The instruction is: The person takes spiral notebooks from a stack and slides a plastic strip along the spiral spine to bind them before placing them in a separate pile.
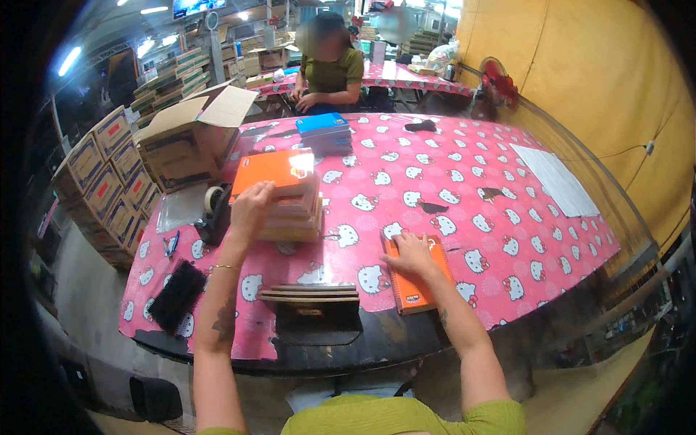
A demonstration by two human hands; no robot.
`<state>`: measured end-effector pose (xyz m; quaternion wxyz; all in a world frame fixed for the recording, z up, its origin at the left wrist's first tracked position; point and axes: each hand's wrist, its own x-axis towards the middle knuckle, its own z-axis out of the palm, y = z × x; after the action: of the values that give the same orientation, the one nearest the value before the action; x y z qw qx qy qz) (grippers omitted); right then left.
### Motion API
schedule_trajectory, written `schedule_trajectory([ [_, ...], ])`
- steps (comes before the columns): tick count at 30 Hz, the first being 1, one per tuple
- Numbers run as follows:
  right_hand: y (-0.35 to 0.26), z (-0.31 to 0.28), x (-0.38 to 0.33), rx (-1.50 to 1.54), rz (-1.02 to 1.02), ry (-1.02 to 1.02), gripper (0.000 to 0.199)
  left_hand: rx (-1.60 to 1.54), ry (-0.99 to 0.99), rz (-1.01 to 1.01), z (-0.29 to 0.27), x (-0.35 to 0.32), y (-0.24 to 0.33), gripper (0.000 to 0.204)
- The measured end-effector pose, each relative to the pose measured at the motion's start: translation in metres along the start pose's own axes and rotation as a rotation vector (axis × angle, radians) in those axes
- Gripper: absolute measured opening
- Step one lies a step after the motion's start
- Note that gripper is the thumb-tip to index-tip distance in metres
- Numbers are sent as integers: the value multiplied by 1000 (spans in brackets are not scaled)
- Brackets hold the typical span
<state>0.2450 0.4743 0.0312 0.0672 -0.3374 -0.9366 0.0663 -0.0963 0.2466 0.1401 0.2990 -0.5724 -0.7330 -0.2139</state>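
A stack of notebooks [290, 217] with an orange notebook [272, 170] on top stands left of the middle of the table. My left hand [254, 201] is closed on the near edge of that top notebook, its fingertips partly hidden. Further right, an orange spiral notebook [424, 286] lies flat near the table's front. Fingers spread, my right hand [410, 254] rests on its upper part. Between my forearms, a dark holder [319, 322] carries several thin brown boards [310, 293].
Beyond the stack sits a blue notebook pile [325, 134]. A tape dispenser [212, 217], pens [171, 244] and a black brush-like pad [177, 296] lie on the left. White sheets [557, 179] lie far right. An open carton [185, 141] stands beside the table; a person [330, 69] is across it.
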Motion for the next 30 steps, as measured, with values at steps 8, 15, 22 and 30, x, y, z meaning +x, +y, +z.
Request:
schedule_trajectory([
  [8, -13, 5, -3, -24, 10, 32, 84, 53, 65, 100, -12, 4, 0, 34],
  [15, -112, -60, -68, 942, -331, 497, 82, -190, 289, 239, -107, -8, 126, 35],
  [22, -123, -19, -121, 1414, -172, 304, 46, -326, 104, 248, -117, -52, 166, 36],
  [30, -128, -7, -116, 1448, -142, 329, 44, -247, 64, 287, -125, -52, 171, 35],
])
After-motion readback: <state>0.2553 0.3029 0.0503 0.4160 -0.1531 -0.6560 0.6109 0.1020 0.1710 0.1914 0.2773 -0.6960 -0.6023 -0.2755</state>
